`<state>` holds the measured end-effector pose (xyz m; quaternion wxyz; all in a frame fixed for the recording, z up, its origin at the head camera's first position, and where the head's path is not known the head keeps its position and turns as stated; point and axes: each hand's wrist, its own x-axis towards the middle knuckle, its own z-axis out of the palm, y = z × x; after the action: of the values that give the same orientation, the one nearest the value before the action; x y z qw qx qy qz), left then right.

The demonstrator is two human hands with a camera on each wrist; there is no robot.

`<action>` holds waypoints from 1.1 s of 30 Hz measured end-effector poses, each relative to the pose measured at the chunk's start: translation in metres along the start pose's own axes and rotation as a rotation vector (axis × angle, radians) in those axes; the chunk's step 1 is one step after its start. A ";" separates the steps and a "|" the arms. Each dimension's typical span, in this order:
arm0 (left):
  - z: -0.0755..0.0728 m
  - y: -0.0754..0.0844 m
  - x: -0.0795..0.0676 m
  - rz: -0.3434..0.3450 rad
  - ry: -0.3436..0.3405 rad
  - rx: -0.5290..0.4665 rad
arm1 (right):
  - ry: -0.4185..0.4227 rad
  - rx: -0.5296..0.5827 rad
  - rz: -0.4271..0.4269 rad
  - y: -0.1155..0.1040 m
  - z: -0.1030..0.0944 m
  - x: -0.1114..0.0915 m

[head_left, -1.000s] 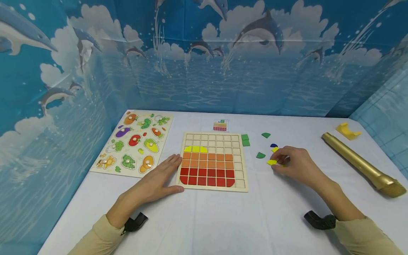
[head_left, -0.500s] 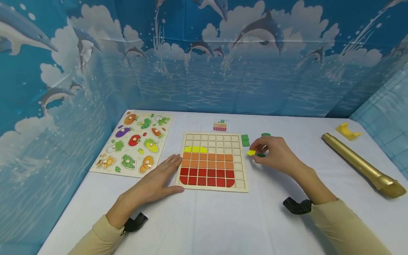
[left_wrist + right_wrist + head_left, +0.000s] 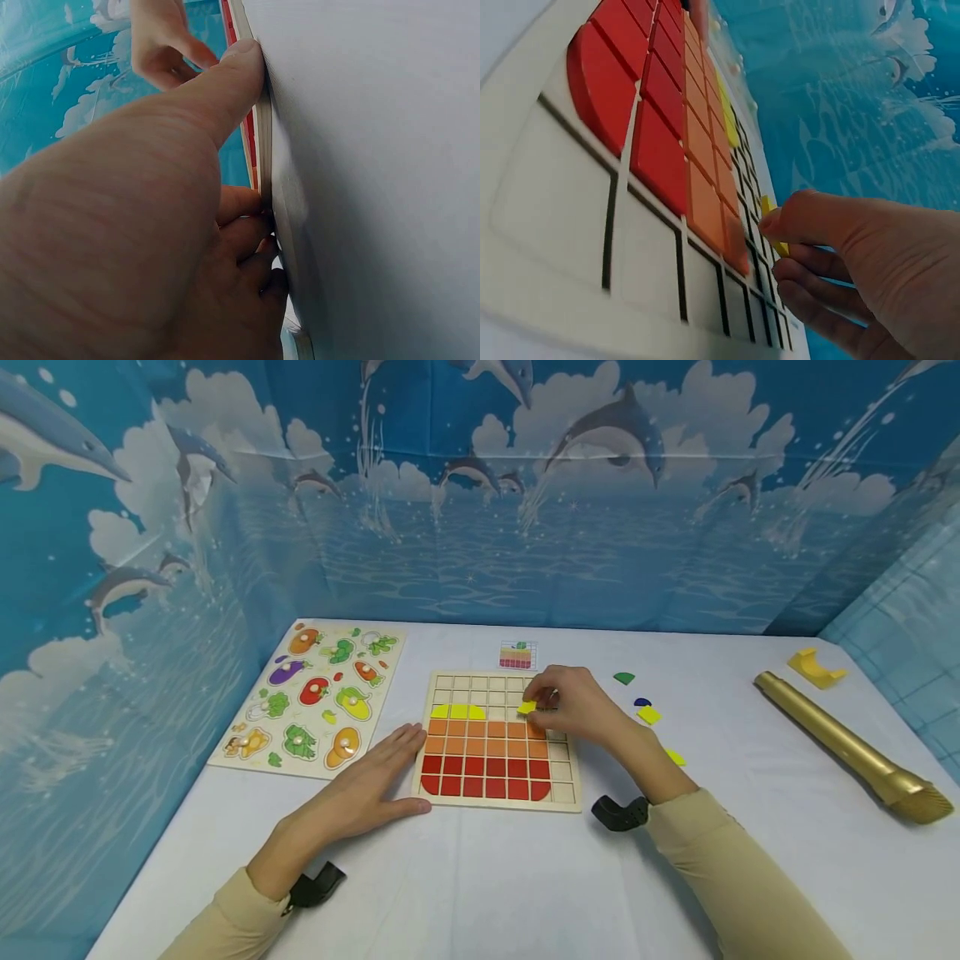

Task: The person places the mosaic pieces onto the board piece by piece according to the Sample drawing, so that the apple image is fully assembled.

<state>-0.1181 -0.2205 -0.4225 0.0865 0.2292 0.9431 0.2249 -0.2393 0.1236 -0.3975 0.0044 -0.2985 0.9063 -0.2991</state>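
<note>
A wooden grid board (image 3: 564, 792) lies on the table, with two rows of red tiles (image 3: 486, 767), two rows of orange tiles (image 3: 476, 745) and a short run of yellow tiles (image 3: 457, 712) at the left. My left hand (image 3: 360, 793) rests at its left edge, fingers extended, thumb by the near corner. Between thumb and fingers my right hand (image 3: 573, 703) pinches a yellow tile (image 3: 527, 707), over the board just above the right end of the orange rows. In the right wrist view this yellow tile (image 3: 781, 248) shows edge-on, close over the grid.
A small picture card (image 3: 518, 655) lies behind the board. To the right are a green quarter-round tile (image 3: 624, 678), a dark blue piece (image 3: 642, 702) and loose yellow tiles (image 3: 648, 716). A vegetable puzzle (image 3: 311, 714) stands left; a gold microphone (image 3: 851, 747) and yellow holder (image 3: 817, 669) lie far right.
My right hand has picked up a yellow tile from the loose pieces at the right and carried it left over the board. My left hand has stayed at the board's edge.
</note>
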 end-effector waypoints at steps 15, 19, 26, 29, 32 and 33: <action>0.000 0.000 0.000 0.000 0.004 -0.003 | -0.024 0.039 -0.053 -0.010 0.026 0.018; 0.000 -0.001 0.000 0.000 0.005 -0.003 | -0.034 0.060 -0.056 -0.012 0.028 0.019; 0.001 -0.001 0.000 0.000 0.005 -0.006 | -0.023 0.045 -0.060 -0.015 0.031 0.018; 0.001 -0.001 0.000 -0.001 0.005 -0.004 | -0.018 0.032 -0.049 -0.016 0.032 0.018; 0.001 -0.001 0.001 -0.002 0.004 -0.004 | -0.011 0.023 -0.048 -0.017 0.033 0.017; 0.001 -0.001 0.001 -0.002 0.004 -0.004 | -0.008 0.021 -0.050 -0.016 0.033 0.016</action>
<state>-0.1190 -0.2206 -0.4238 0.0854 0.2277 0.9430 0.2270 -0.2376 0.0862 -0.4130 0.0038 -0.3221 0.8954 -0.3074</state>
